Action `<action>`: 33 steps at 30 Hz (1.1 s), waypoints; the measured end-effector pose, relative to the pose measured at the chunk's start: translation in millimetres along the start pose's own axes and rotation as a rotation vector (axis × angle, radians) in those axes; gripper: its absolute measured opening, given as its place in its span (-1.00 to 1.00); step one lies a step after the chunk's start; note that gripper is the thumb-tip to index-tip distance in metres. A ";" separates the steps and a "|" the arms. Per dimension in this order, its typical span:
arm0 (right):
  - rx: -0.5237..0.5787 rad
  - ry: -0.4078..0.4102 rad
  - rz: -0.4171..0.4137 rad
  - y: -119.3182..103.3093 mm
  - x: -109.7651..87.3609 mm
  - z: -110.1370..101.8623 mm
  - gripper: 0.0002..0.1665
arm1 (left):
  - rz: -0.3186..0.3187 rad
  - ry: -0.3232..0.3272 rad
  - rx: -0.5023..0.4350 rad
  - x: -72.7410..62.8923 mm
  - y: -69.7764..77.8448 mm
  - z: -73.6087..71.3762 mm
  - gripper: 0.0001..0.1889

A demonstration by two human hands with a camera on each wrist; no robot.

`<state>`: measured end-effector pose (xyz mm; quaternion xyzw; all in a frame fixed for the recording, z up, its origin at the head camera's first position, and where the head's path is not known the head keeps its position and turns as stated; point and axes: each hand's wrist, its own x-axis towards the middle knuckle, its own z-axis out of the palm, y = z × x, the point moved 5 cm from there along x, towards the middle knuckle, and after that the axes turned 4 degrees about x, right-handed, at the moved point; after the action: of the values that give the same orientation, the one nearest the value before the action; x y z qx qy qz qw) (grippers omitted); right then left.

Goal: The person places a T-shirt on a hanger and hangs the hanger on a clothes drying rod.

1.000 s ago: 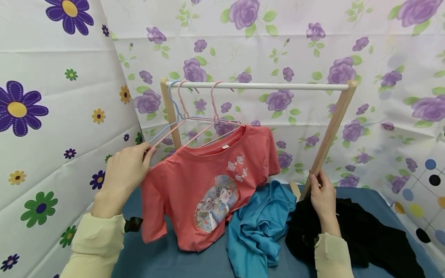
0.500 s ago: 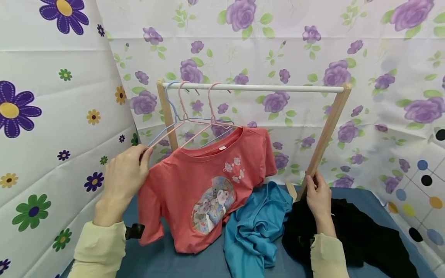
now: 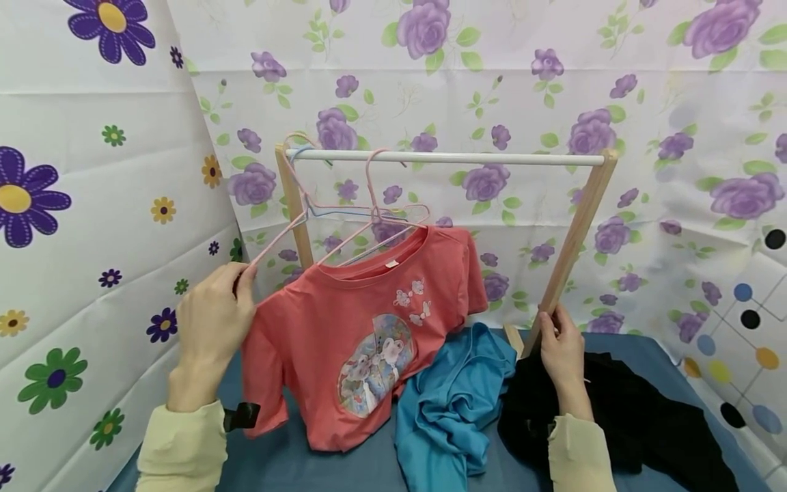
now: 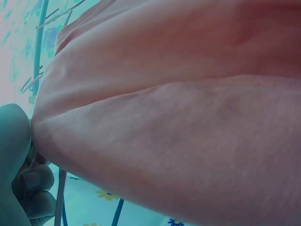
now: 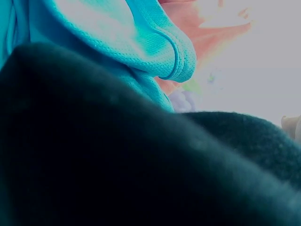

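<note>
Floral sheeting [image 3: 443,102] backs the scene, with a second flowered sheet [image 3: 61,294] closing in at the left and a blue-covered table [image 3: 344,471] below. Left hand [image 3: 212,314]: thumb and fingers pinched on the outer end of a pink hanger [image 3: 277,240], no garment seen on it. Long axis of that hanger runs up and away to the right of the hand; its hook arcs over the rail's left end, by the top of the left post [image 3: 303,249]. Contact between hook and rail cannot be told. Judged key relation: that hook against rail and post, with the left hand much the nearer. Directly right of the same hand, a coral T-shirt [image 3: 313,321] hangs tilted, collar up, on a second pink hanger [image 3: 369,179] hooked on the rail. Between the two pink ones, crowding close, a blue hanger [image 3: 335,213], also on the rail. Farther right, the white rail [image 3: 479,158] runs bare to its other end: open room there; leftward of the hand, only a narrow gap before the sheet. Right hand [image 3: 562,348]: wrapped on the lower part of the right post [image 3: 575,239], apparently steadying the frame. Turquoise garment [image 3: 449,403] heaped to its left; black garment [image 3: 652,410] beneath its wrist, spreading right.
</note>
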<state>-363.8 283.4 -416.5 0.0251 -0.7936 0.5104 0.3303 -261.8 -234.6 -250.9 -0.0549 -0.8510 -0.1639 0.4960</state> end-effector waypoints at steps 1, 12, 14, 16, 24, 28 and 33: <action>0.001 0.000 -0.001 -0.2 0.2 0.1 -0.56 | -0.008 0.010 -0.003 -0.8 -1.0 0.1 -0.76; 0.010 0.001 -0.015 -2.5 2.0 0.4 -0.56 | -0.062 0.057 -0.047 -4.6 -4.0 2.0 -0.74; 0.005 0.000 -0.014 -2.1 1.5 0.2 -0.57 | -0.072 0.059 -0.049 -4.7 -3.9 1.9 -0.74; 0.001 0.001 -0.015 -1.6 1.3 -0.4 -0.57 | -0.089 0.059 -0.051 -5.9 -4.0 1.5 -0.73; -0.013 -0.005 -0.006 -0.3 -0.2 -2.1 -0.54 | -0.169 0.084 -0.066 -27.4 -8.7 0.2 -0.73; -0.012 -0.016 0.008 0.7 -1.4 -1.3 -0.53 | -0.203 0.112 -0.072 -42.0 -13.5 0.3 -0.74; -0.002 -0.024 0.015 -1.0 -0.4 -0.4 -0.51 | -0.232 0.201 -0.099 -59.6 -19.2 -3.6 -0.76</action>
<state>-362.9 283.1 -415.7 0.0253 -0.7981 0.5119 0.3168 -233.8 -249.8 -304.9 0.0360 -0.7884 -0.2665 0.5532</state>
